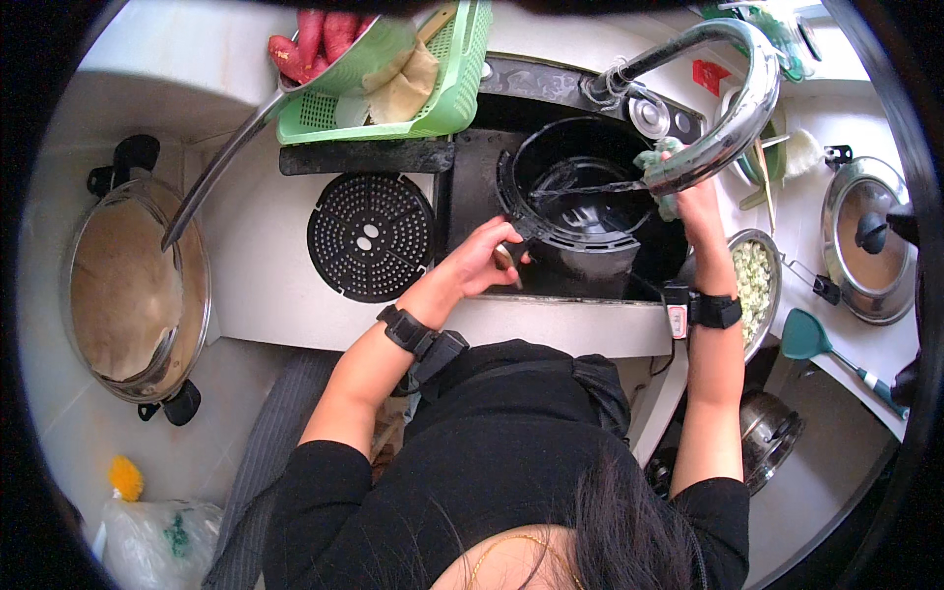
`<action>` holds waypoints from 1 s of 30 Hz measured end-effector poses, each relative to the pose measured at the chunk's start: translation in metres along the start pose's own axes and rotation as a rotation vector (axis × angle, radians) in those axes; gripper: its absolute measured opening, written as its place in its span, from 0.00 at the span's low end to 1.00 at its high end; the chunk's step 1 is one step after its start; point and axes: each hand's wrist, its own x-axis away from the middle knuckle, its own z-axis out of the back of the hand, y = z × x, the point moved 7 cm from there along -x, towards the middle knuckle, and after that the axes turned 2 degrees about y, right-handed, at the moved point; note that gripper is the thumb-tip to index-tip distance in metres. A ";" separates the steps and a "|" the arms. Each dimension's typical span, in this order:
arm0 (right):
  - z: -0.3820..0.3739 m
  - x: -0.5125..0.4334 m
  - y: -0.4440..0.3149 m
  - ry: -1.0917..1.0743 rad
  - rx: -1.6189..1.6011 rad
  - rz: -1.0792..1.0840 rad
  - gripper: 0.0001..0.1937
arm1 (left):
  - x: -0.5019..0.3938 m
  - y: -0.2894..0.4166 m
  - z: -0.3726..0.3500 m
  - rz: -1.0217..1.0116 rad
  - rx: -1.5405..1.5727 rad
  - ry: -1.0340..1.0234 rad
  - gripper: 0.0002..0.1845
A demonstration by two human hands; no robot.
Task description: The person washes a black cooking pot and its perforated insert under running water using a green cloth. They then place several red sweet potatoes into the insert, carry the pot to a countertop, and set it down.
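A black air fryer basket is tilted in the dark sink, its inside wet and shiny. My left hand grips its handle on the near left side. Beyond the basket's right rim, my right hand holds a pale green cloth or sponge, partly hidden by the chrome faucet. Water runs from the faucet's mouth into the basket. Left of the sink, a round perforated black tray lies on the white counter.
A green plastic basket and a metal pan of sweet potatoes stand behind. Right are a bowl of chopped food, a teal spatula and a lidded pan. A glass-lidded pan stands left.
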 end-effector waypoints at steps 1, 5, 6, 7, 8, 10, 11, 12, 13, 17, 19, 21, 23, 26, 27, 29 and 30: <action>-0.004 0.000 -0.005 0.098 0.111 0.116 0.18 | 0.001 0.001 0.003 -0.019 -0.040 0.039 0.16; -0.043 0.008 -0.008 0.086 0.632 0.306 0.18 | 0.003 0.004 0.012 -0.097 -0.240 0.146 0.32; -0.054 0.010 -0.011 0.099 0.603 0.417 0.17 | 0.003 0.004 0.014 -0.119 -0.292 0.175 0.34; -0.067 0.005 0.001 0.039 0.569 0.334 0.16 | 0.004 0.004 0.017 -0.131 -0.348 0.196 0.36; -0.080 0.002 0.010 -0.010 0.523 0.319 0.15 | 0.005 0.002 0.020 -0.122 -0.380 0.206 0.39; -0.104 -0.007 0.037 -0.153 0.679 0.250 0.16 | 0.006 -0.001 0.026 -0.140 -0.404 0.211 0.40; -0.117 -0.010 0.055 -0.227 0.763 0.198 0.17 | 0.008 -0.003 0.029 -0.151 -0.414 0.217 0.40; -0.124 -0.011 0.071 -0.251 0.708 0.124 0.20 | 0.009 -0.004 0.031 -0.179 -0.402 0.203 0.42; -0.133 -0.012 0.085 -0.275 0.799 0.099 0.22 | 0.010 -0.005 0.032 -0.220 -0.402 0.183 0.43; -0.175 -0.007 0.104 -0.372 0.744 0.208 0.28 | 0.010 -0.012 0.037 -0.304 -0.385 0.144 0.47; -0.199 0.011 0.089 -0.469 0.553 0.415 0.29 | 0.009 -0.013 0.039 -0.339 -0.399 0.143 0.47; -0.213 0.039 0.079 -0.657 0.328 0.469 0.27 | 0.010 -0.011 0.040 -0.385 -0.466 0.119 0.47; -0.215 0.070 0.075 -0.894 0.201 0.446 0.25 | 0.013 -0.010 0.043 -0.384 -0.474 0.128 0.46; -0.201 0.094 0.093 -1.202 0.632 0.460 0.20 | 0.021 -0.013 0.051 -0.302 -0.480 0.221 0.44; -0.190 0.096 0.102 -1.268 0.819 0.473 0.19 | 0.024 -0.010 0.047 -0.360 -0.491 0.181 0.45; -0.177 0.086 0.120 -1.377 1.145 0.371 0.13 | 0.029 -0.007 0.041 -0.407 -0.520 0.158 0.45; -0.172 0.083 0.120 -1.355 1.151 0.353 0.13 | 0.030 -0.007 0.042 -0.396 -0.553 0.187 0.45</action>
